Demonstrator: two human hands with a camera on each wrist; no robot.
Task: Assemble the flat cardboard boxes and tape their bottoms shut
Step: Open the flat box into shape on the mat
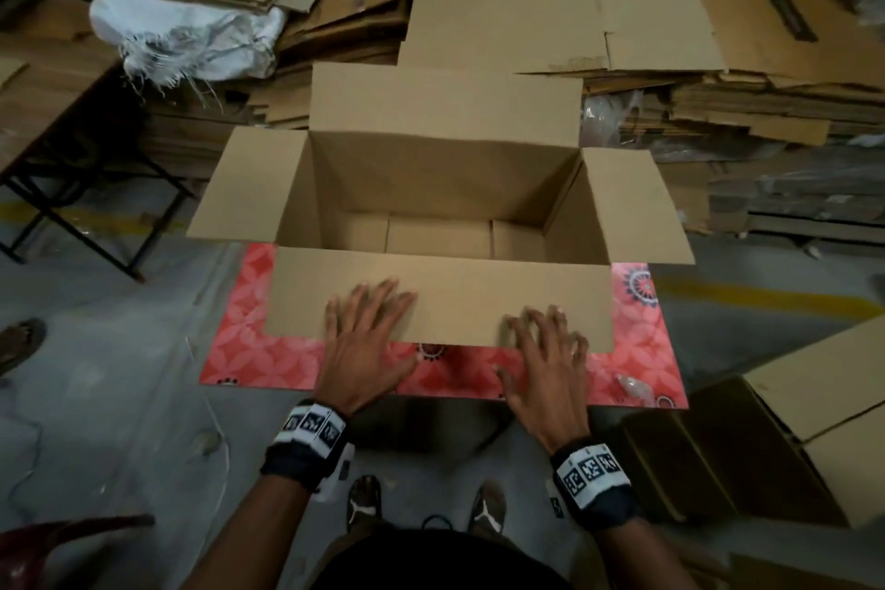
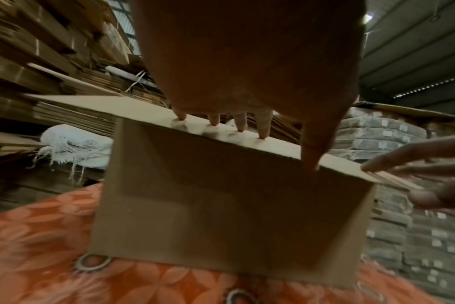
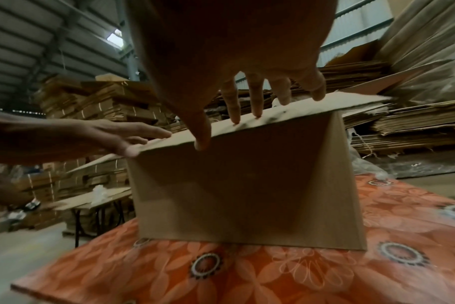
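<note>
Heaps of flat cardboard [image 1: 550,10] from 9 round to 3 o'clock, plain brown, corrugated edges showing in layered stacks. Red table [image 1: 244,350] at centre, glossy, printed with pale petal shapes and dark ringed flowers. On it, box [image 1: 431,187] standing upright, open at the top, matte brown corrugated board, rectangular, all four top flaps spread outward; inside, bottom flaps folded down with seams visible. Near flap [image 1: 440,297] lying roughly level toward 6 o'clock, over the table edge. White woven sack [image 1: 187,34] at 10 o'clock, frayed threads hanging. Second brown box [image 1: 814,398] at 4 o'clock on the floor. Left hand [image 1: 368,340] spread flat on the near flap, fingers straight, fingertips [image 2: 243,123] pressing the top face, thumb [image 2: 316,152] at the flap's edge; nothing grasped. Right hand [image 1: 546,359] just beside it at 5 o'clock, fingers somewhat arched, tips [image 3: 256,107] touching the same flap, thumb [image 3: 201,133] over its edge; cannot tell whether pinching. Banded wrist straps with black-and-white markers.
</note>
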